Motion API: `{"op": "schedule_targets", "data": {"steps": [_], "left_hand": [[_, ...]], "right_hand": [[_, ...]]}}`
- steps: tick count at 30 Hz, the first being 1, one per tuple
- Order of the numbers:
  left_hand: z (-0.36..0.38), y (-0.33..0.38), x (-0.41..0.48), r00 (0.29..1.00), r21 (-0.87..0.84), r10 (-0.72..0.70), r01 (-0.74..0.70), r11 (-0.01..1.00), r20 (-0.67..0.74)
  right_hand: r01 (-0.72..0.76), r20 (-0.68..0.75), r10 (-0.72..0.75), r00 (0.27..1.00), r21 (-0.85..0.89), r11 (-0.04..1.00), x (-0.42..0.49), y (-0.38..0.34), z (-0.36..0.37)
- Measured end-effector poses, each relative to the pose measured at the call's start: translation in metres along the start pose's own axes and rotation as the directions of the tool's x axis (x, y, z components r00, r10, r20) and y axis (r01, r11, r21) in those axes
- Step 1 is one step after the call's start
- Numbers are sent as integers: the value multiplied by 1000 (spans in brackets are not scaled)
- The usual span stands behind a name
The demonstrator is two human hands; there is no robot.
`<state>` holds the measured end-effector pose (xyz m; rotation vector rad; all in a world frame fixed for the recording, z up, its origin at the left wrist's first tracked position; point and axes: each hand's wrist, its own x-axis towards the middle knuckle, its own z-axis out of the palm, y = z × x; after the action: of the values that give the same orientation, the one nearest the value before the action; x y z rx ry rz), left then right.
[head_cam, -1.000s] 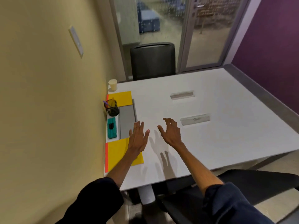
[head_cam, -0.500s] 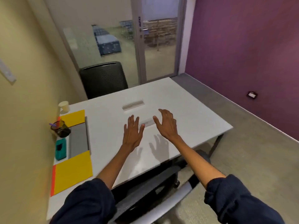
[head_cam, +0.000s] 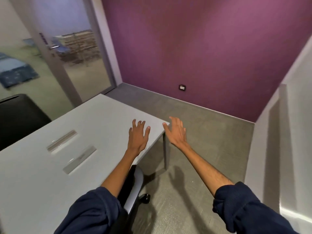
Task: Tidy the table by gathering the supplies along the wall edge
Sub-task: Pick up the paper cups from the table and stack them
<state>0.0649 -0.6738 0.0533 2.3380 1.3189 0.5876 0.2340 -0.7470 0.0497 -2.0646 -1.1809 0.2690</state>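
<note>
My left hand (head_cam: pixel 137 135) hovers over the white table (head_cam: pixel 101 115) near its right corner, fingers spread and holding nothing. Just past that corner, over the floor, my right hand (head_cam: pixel 176 131) is held out with straight fingers, empty too. Two grey cable slots (head_cam: pixel 61 140) (head_cam: pixel 79 159) are set into the tabletop. The yellow sheets, the pen cup, the teal item and the paper cup are out of view to the left.
A black chair back (head_cam: pixel 18 115) stands at the table's far left side. A chair seat (head_cam: pixel 133 188) sits under the table edge below my arms. Purple wall (head_cam: pixel 202 56) ahead, glass door (head_cam: pixel 76 56) at the back, a white partition (head_cam: pixel 283 141) on the right, grey floor between.
My view has swung to the right, away from the yellow wall and the supplies beside it. Both hands stay open and now sit at the table's right corner.
</note>
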Motion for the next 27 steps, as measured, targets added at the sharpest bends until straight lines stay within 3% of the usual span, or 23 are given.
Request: {"op": "schedule_targets", "data": {"steps": [16, 27], "left_hand": [[157, 104, 178, 928, -53, 237, -231, 971, 289], [232, 130, 284, 895, -34, 215, -219, 975, 390]], "right_hand": [[-309, -164, 292, 942, -91, 947, 133, 153, -61], [-377, -156, 358, 921, -116, 919, 237, 229, -60]]}}
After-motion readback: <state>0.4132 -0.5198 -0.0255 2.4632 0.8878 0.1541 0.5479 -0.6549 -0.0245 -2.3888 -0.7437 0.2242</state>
